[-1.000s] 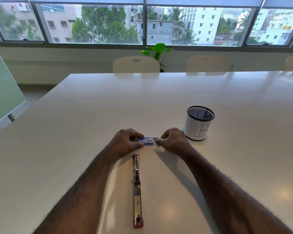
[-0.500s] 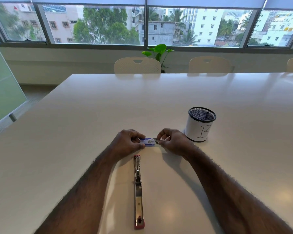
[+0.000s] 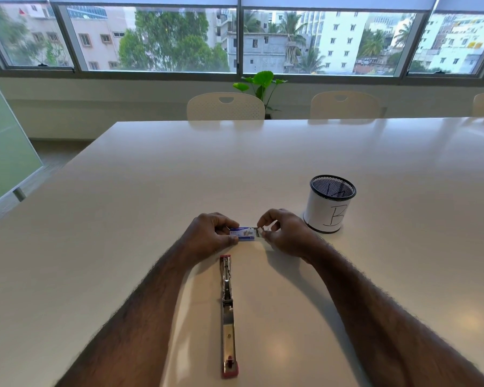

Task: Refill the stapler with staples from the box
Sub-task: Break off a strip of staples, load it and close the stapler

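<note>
White glossy desk [image 3: 151, 205], pretty much bare, with a person sitting at it and both forearms stretched out across the top. Both hands meet around the middle of the desk, pinching a small blue-and-white staple box [image 3: 243, 234] from either end.

Left hand [image 3: 210, 237] has its thumb and fingers closed on the box's left end, holding it just above or on the desk surface, hard to say which. Right hand [image 3: 284, 233] is at the box's right end, thumb and forefinger pinched together on what looks like the inner tray or flap sticking out of it. Something small and pale shows between those fingertips but it's too tiny to make out, so I can't tell if any staples are out.

Stapler [image 3: 228, 317] is lying flat on the desk at 6 o'clock from the box, between the two forearms, nobody touching it. It's swung fully open into one long straight line, shiny metal with red bits at both ends, one end pointing at the box and the other back toward the person.

At about 2 o'clock from the right hand, just beside it, there's a mesh pen cup [image 3: 330, 203] with a white paper wrap and a hand-drawn "B" on it. It stands upright.

Across the far edge of the desk are pale chairs [image 3: 225, 107], a little green plant [image 3: 261, 85] behind them, and a big window [image 3: 235, 37] showing trees and apartment blocks.
</note>
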